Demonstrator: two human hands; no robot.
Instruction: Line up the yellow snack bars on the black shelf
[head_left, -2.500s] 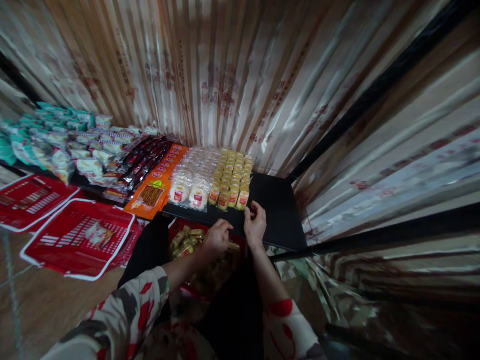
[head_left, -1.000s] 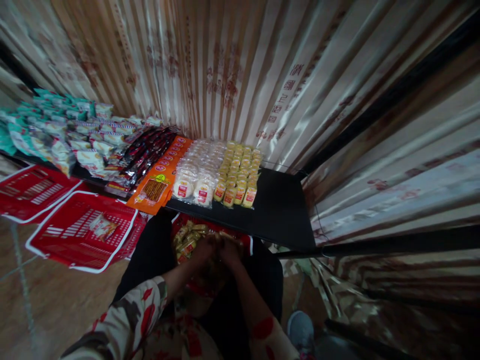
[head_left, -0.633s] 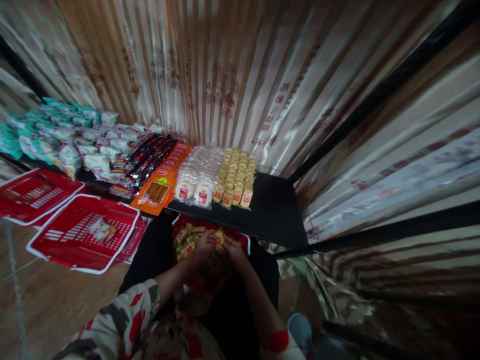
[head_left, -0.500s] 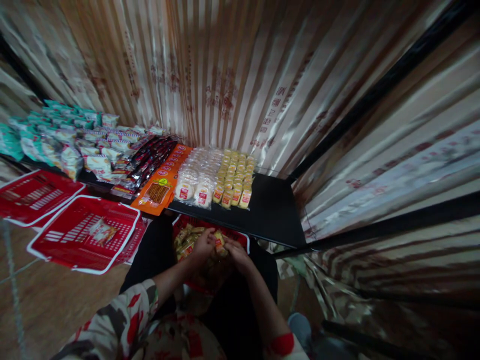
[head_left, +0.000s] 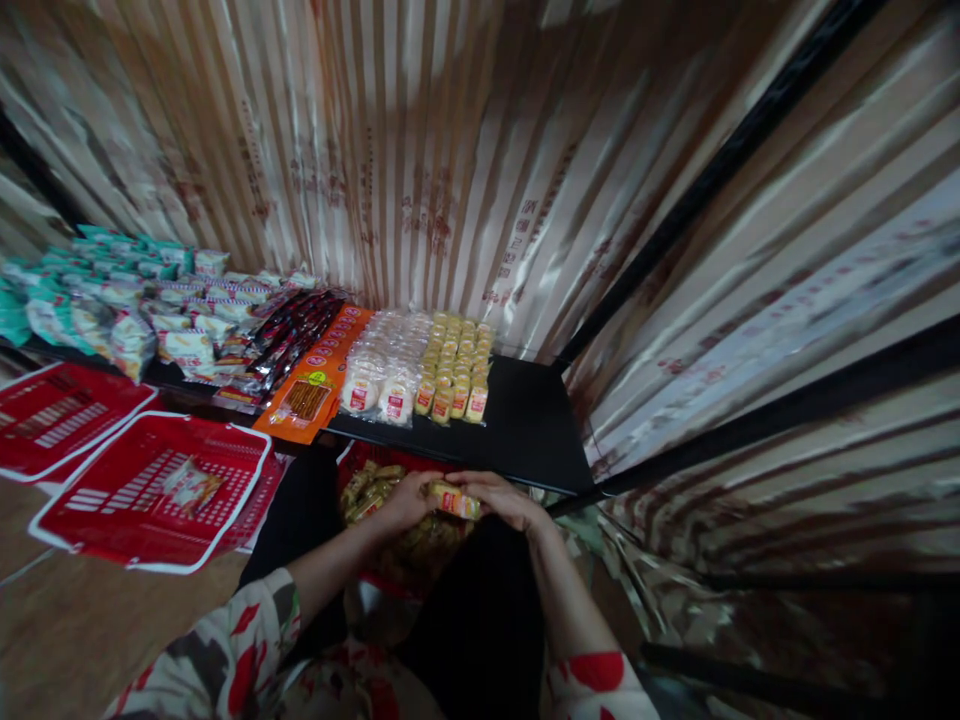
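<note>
Between my two hands is a yellow wrapped snack [head_left: 456, 502] with a red label, lying sideways. My left hand [head_left: 409, 502] is closed on its left end. The fingers of my right hand [head_left: 508, 498] curl over its right end and upper edge. Below them, a red basket [head_left: 346, 456] between my knees holds many similar yellow packets [head_left: 375, 488]. Beyond my hands, rows of yellow wrapped snacks [head_left: 451, 370] stand on a black shelf [head_left: 529, 420], beside clear-wrapped round white snacks [head_left: 377, 380].
Farther left on the shelf are an orange packet [head_left: 307, 400], dark red packets [head_left: 296, 335], white bags [head_left: 187, 345] and green bags [head_left: 112, 260]. Red baskets [head_left: 161, 500] sit at lower left, one with a packet inside. Black poles [head_left: 712, 210] and a striped curtain [head_left: 450, 150] surround the shelf.
My hands have moved slightly right and apart, and the yellow snack between them now lies lengthwise across, its label showing. The view has shifted a little to the right.
</note>
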